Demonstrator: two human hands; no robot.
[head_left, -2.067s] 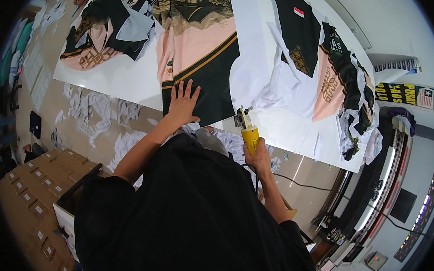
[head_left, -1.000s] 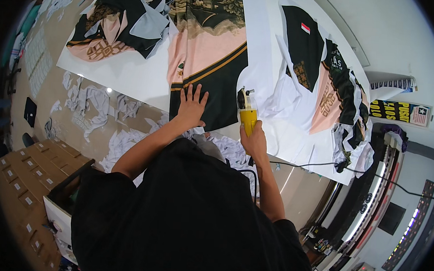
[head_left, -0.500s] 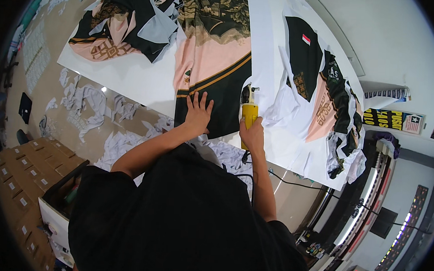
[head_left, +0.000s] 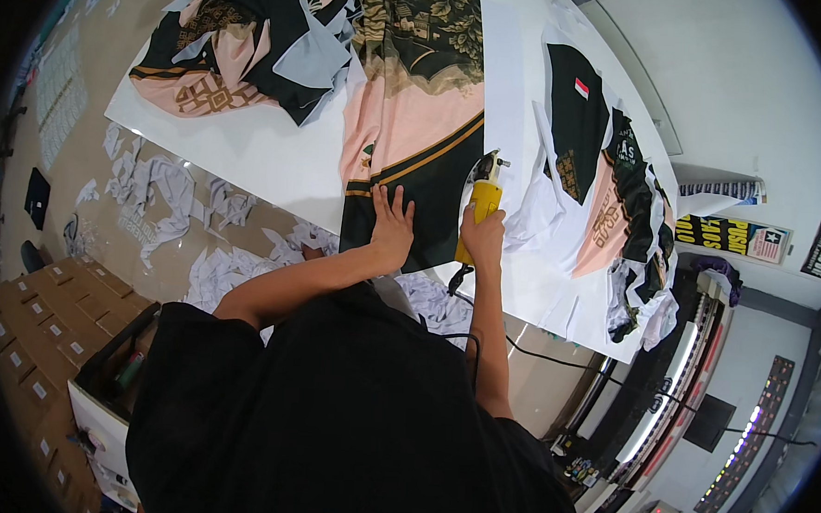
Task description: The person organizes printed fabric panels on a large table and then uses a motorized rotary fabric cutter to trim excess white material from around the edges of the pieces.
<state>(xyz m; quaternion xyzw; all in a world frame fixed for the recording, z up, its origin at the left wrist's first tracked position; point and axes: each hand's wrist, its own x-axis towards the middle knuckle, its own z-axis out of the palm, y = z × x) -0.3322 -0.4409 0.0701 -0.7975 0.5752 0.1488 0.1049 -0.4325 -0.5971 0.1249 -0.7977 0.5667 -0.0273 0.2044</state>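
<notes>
A printed fabric panel [head_left: 417, 104], pink and dark green with a gold pattern and orange stripes, lies along the white table [head_left: 277, 152]. My left hand [head_left: 393, 232] rests flat on its near dark green end, fingers spread. Just to the right, my right hand [head_left: 482, 237] is wrapped around a yellow electric fabric cutter [head_left: 487, 199]. The cutter's metal head is at the panel's right edge, beside white fabric; its blade is too small to make out. A black cord trails from the tool's near end.
A heap of cut pieces [head_left: 244, 57] lies at the table's far left, and more dark and pink pieces [head_left: 606, 206] at the right. White scraps [head_left: 168, 193] litter the floor. Cartons [head_left: 49, 330] are stacked at lower left; a large printer [head_left: 668, 391] stands at right.
My right hand has moved the cutter farther away along the panel's right edge, its head tilting rightward. The left hand stays flat on the dark end. The whole view has shifted slightly.
</notes>
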